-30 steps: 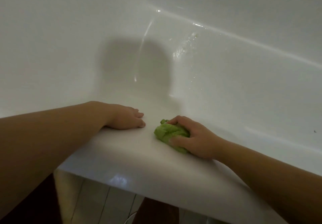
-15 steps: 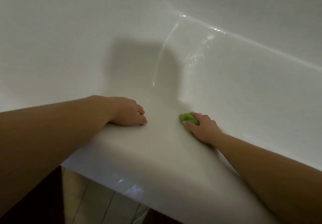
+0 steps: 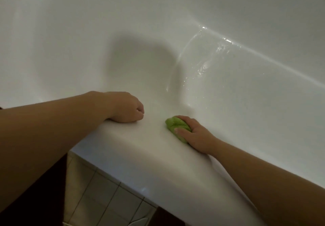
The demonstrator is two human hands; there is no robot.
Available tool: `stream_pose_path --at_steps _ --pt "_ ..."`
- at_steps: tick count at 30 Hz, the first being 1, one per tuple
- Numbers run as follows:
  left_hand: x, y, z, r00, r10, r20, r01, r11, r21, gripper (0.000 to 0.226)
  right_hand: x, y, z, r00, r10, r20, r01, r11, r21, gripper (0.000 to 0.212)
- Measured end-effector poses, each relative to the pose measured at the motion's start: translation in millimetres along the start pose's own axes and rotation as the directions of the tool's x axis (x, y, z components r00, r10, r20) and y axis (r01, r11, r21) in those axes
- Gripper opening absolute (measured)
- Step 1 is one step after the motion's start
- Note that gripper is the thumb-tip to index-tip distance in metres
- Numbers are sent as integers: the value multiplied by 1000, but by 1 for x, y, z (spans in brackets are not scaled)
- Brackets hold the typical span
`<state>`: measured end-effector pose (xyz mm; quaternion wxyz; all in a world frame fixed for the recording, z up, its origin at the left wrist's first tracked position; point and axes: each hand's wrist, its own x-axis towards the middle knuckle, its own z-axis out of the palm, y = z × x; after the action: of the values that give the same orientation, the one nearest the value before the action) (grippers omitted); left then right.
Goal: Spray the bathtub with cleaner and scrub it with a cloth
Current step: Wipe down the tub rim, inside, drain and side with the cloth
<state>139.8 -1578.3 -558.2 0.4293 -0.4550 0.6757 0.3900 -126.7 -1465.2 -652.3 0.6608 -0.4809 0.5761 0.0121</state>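
right fingers (image 3: 182,130) curled round green cloth (image 3: 174,125) on bathtub rim (image 3: 140,146) | left fingers (image 3: 139,110) curled, holding nothing, on rim

1. No text, label, brand, number or sign can be read anywhere in the head view.
2. The white bathtub (image 3: 158,164) and the green cloth (image 3: 175,124) carry no legible marking.

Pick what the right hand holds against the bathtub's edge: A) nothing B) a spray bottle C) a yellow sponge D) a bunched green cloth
D: the right hand has its fingers and thumb curled round a bunched green cloth, pressing it on the white bathtub's rim.
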Motion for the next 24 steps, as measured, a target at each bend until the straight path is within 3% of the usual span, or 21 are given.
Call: stream_pose_path --at_steps 3,6,9,13,16,19,24 --pt "7 -12 0 1000 -1 -2 1 1000 17 40 37 23 3 984 158 -81 -166 982 -94 70" --pt "11 -23 -4 1000 -14 13 12 988 153 45 55 27 9 957 244 -158 -263 959 -111 67" --pt "8 -38 -11 999 -49 7 45 955 294 51 55 -1 18 972 207 -109 -218 971 -98 60" --pt "-12 -55 -19 995 -47 -92 85 875 476 56 20 -77 37 999 -15 -39 15 1000 7 46" --pt "-32 -61 -28 990 -54 -128 113 851 512 59 -10 -119 45 991 -132 7 131 989 74 48" --pt "-52 -65 -35 984 -85 -157 155 843 516 59 -20 -124 40 989 -148 14 146 984 103 48" --pt "-77 -73 -38 962 -130 -239 236 836 496 61 -1 -77 27 1000 -9 -22 10 998 54 44"
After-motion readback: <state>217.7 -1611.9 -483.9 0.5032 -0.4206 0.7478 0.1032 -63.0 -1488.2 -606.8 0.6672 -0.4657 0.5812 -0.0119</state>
